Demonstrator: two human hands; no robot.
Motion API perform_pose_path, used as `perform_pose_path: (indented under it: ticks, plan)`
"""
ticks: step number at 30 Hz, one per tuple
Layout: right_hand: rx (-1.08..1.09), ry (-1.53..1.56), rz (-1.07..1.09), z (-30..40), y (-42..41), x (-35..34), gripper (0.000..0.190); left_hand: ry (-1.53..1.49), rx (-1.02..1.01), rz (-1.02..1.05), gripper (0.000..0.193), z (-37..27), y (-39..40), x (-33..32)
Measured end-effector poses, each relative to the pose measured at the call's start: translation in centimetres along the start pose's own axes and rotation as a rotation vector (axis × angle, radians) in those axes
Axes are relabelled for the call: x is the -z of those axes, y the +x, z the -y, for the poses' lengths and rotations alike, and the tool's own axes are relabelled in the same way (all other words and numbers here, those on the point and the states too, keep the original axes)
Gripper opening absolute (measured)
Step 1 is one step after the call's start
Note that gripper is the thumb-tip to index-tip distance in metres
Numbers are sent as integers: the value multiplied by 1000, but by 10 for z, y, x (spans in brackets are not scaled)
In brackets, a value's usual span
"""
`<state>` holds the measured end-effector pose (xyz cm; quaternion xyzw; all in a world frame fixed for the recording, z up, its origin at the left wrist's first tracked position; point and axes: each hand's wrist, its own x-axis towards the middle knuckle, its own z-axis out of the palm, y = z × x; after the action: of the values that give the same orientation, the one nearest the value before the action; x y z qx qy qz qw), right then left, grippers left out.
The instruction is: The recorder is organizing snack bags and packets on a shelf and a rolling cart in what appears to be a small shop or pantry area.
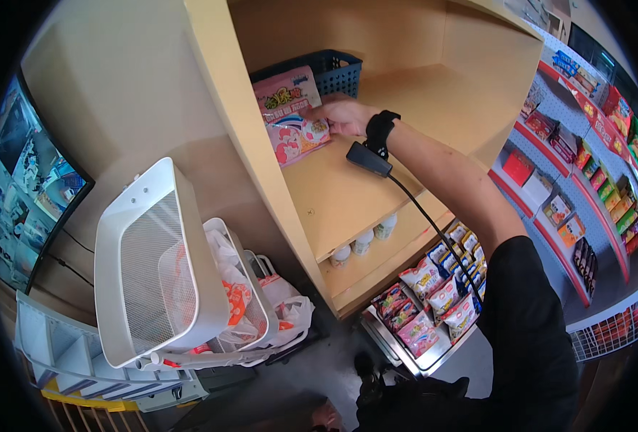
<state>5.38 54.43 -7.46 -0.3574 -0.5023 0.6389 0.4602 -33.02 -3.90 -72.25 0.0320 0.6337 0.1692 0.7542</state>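
Note:
My right hand point(346, 114) reaches onto the upper shelf point(346, 189) of a wooden cabinet and grips the right edge of a pink printed snack bag point(292, 121). Its thumb lies on the bag's front. The bag leans upright against a dark blue perforated plastic basket point(340, 73) and partly hides it. A black strap with a cabled device point(369, 160) sits on my right wrist. At the bottom edge, low above the floor, my left hand point(326, 416) shows only in part, dim and blurred. Whether its fingers hold anything is hidden.
Several white bottles point(363, 243) stand on the lower shelf. Below, a metal tray cart point(421, 372) carries small snack bags. Mesh baskets point(151, 270) with plastic bags stand left, beneath a wall monitor point(33, 178). Curved snack racks point(583, 178) rise at right.

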Motion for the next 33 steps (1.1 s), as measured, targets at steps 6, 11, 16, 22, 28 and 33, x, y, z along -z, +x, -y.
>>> perform_pose_path:
  ticks: [6,11,16,22,28,33]
  plan:
    - [27,-339,-96,8,-23,16,40,-52,-127,-72,20,-19,-11,-4]
    - [90,-440,-229,15,-76,31,38,96,-215,-139,28,-27,-31,-19]
    - [132,-481,-105,15,-170,82,30,688,-840,2,27,-63,-70,-97]
    - [180,-390,-105,-39,-317,104,33,558,-463,292,16,-112,-178,-237]
    - [-188,-316,-445,-305,-526,195,22,751,-479,490,26,-133,-197,-382]
    - [-651,24,-592,-381,-687,160,24,1664,-980,34,40,-134,-92,-416]
